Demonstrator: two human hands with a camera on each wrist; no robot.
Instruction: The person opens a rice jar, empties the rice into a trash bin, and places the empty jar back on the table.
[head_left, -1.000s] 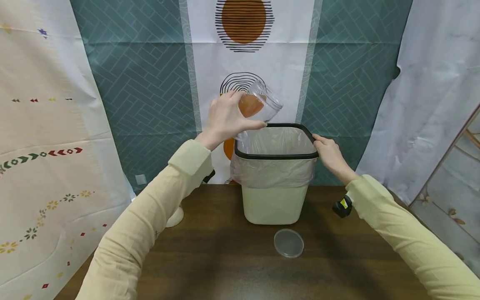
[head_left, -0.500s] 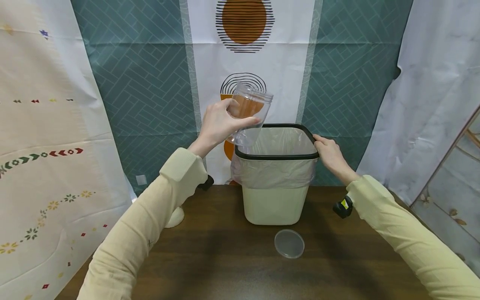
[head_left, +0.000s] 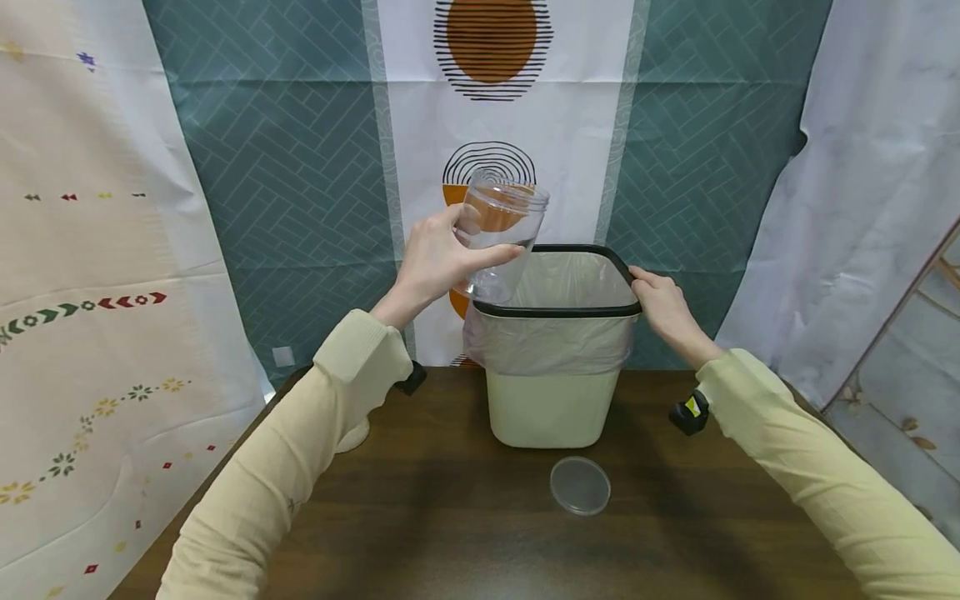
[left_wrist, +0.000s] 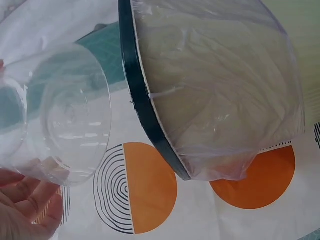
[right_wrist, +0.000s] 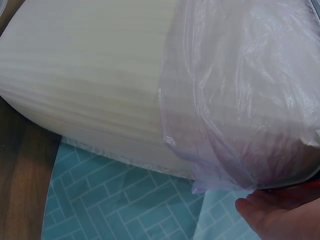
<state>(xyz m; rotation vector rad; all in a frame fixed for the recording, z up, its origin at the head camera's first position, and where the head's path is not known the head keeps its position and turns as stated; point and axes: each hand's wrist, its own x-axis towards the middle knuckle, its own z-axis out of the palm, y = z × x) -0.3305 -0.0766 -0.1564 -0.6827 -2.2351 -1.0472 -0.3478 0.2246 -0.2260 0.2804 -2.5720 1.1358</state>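
In the head view my left hand [head_left: 438, 262] grips a clear plastic jar [head_left: 504, 221], thumb on the near side. The jar leans a little right, mouth up, beside and above the bin's left rim. In the left wrist view no contents show inside the jar [left_wrist: 75, 110]; the hand [left_wrist: 30, 202] is partly cut off. A cream trash bin [head_left: 551, 408] stands upright, with a black rim ring [head_left: 562, 313] over a translucent liner [head_left: 555, 350]. My right hand [head_left: 663, 310] holds the rim at its right side; in the right wrist view that hand [right_wrist: 285, 212] is partly out of frame.
A clear round lid [head_left: 580, 486] lies flat on the brown wooden table [head_left: 480, 533] in front of the bin. Behind my left forearm a pale rounded object [head_left: 354, 435] is mostly hidden. A patterned curtain [head_left: 300, 167] hangs close behind the bin.
My left hand has turned the jar from a steep rightward tip to nearly upright, shifting it slightly left and down. The right hand stays on the bin's rim.
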